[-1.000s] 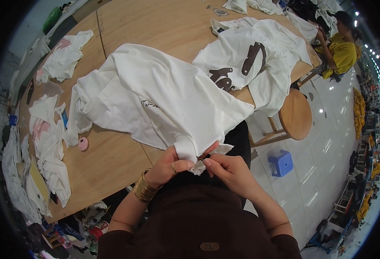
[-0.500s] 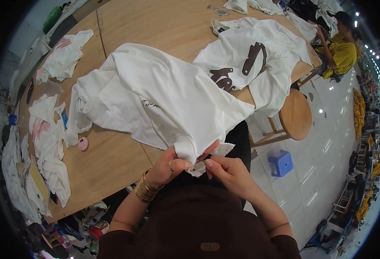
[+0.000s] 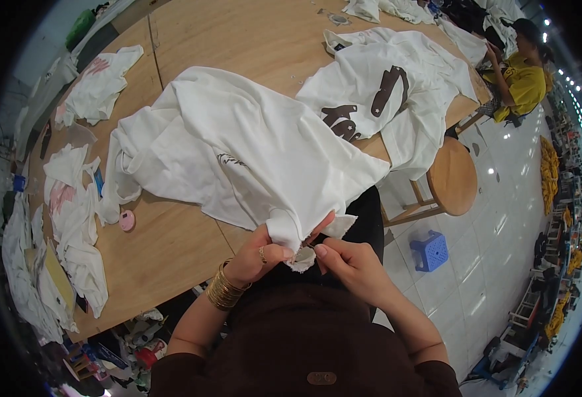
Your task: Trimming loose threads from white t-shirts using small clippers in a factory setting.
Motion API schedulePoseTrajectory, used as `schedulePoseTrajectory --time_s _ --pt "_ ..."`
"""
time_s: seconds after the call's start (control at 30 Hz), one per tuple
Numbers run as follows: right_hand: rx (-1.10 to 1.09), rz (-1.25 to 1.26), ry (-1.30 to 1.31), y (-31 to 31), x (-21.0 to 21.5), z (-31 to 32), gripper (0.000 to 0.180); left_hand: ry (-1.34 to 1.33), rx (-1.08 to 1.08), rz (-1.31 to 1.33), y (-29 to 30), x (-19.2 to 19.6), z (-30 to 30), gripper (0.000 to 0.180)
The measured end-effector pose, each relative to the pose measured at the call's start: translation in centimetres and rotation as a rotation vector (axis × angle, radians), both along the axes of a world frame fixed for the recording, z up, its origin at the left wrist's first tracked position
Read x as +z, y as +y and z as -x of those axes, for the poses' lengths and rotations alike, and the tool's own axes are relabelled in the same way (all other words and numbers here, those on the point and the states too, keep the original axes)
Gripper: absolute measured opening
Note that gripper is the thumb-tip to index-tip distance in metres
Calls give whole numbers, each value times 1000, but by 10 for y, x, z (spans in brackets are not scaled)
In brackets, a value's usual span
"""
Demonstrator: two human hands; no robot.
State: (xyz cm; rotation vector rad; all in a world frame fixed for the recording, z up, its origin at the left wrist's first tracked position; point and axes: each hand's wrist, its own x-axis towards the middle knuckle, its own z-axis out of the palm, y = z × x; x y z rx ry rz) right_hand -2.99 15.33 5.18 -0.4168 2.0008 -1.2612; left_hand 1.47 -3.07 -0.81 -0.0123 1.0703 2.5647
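Note:
A white cloth garment (image 3: 258,132) with a small dark mark lies over the table edge, its near end drawn up to my body. My left hand (image 3: 254,257), wearing a ring and gold bangles, is closed on this end by a ragged, frayed edge. Close to its right, my right hand (image 3: 347,259) is pinched at the same edge, thumb against fingers. A thin dark thing shows at its fingertips, too small to name. A loose white flap (image 3: 340,226) of cloth hangs behind the right hand.
Another white garment (image 3: 430,73) with dark brown prints lies at the table's far right. White cloth pieces (image 3: 73,218) and a pink round object (image 3: 127,220) are on the left. A wooden stool (image 3: 453,175) and blue plastic stool (image 3: 430,251) stand right; a person in yellow (image 3: 526,83) sits beyond.
The frayed end below my fingers has opened out a little, showing more of its inner side. The loose flap has shifted slightly. Both hands stay nearly in place.

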Motion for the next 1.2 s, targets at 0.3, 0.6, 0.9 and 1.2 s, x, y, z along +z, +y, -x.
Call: schedulePoseTrajectory --time_s 0.3,0.6,0.9,1.2 --pt "0 22 14 0 0 0 38 -28 5 79 -2 -11 -3 33" --pt "13 5 29 0 2 2 39 -26 -4 125 -4 -3 -2 29" --pt "9 -34 10 0 1 4 40 5 -52 238 -6 -4 -1 33" --pt "30 -22 -11 -1 0 1 42 -15 -21 -64 -1 -5 -1 51"
